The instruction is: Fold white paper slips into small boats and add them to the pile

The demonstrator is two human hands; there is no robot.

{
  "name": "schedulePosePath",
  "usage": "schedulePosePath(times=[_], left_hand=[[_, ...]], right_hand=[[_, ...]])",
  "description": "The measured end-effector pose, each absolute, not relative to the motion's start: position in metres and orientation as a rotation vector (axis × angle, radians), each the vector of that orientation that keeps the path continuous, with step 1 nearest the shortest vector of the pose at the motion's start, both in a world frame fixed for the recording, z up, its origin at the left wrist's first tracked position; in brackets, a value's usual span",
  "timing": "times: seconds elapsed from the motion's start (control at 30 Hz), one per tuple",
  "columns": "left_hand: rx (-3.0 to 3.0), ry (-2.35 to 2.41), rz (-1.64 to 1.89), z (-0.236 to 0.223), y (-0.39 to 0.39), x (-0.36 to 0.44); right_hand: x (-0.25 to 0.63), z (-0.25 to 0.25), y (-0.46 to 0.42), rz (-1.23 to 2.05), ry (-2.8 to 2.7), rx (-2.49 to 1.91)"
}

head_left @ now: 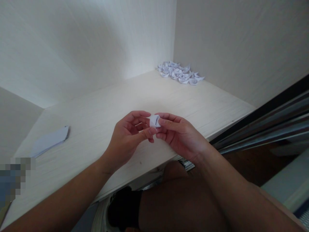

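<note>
A small piece of folded white paper is held up between my two hands, above the pale wooden surface. My left hand pinches its left and lower edge with thumb and fingers. From the other side, my right hand grips it, the thumb lying on its front face and the fingers behind. The paper looks compact, with a dark slit showing near its middle. Parts of it are covered by my fingertips.
A heap of folded white paper pieces lies in the far right corner against the walls. A stack of flat white paper rests at the left. The surface's front edge runs above my leg. A dark-framed panel stands at right.
</note>
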State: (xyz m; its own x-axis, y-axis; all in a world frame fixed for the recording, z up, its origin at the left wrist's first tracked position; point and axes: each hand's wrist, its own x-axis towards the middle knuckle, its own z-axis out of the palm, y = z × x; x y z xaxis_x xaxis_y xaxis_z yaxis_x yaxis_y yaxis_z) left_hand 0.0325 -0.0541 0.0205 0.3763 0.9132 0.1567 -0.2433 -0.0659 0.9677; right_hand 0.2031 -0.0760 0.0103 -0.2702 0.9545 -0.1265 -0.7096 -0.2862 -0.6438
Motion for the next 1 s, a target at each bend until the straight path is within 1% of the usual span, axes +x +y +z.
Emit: schedulePosePath(times=[0.13, 0.2, 0.53, 0.77, 0.87, 1.0], left_hand=[[1.387, 0.729, 1.214, 0.020, -0.056, 0.031], [1.415, 0.730, 1.200, 0.021, -0.056, 0.029], [1.274, 0.461, 0.832, 0.030, -0.045, 0.016], [1.152, 0.334, 0.728, 0.031, -0.045, 0.013], [1.169, 0.359, 0.749, 0.031, -0.044, 0.013], [1.269, 0.443, 0.835, 0.032, -0.042, 0.014]], right_hand=[[0.195, 0.008, -0.079, 1.791, -0.497, -0.557], [0.194, 0.009, -0.080, 1.808, -0.481, -0.552], [0.209, 0.022, -0.085, 1.963, -0.634, -0.479], [0.214, 0.021, -0.089, 2.046, -0.757, -0.344], [0.216, 0.020, -0.088, 1.995, -0.825, -0.364], [0.223, 0.022, -0.085, 1.786, -1.023, -0.517]])
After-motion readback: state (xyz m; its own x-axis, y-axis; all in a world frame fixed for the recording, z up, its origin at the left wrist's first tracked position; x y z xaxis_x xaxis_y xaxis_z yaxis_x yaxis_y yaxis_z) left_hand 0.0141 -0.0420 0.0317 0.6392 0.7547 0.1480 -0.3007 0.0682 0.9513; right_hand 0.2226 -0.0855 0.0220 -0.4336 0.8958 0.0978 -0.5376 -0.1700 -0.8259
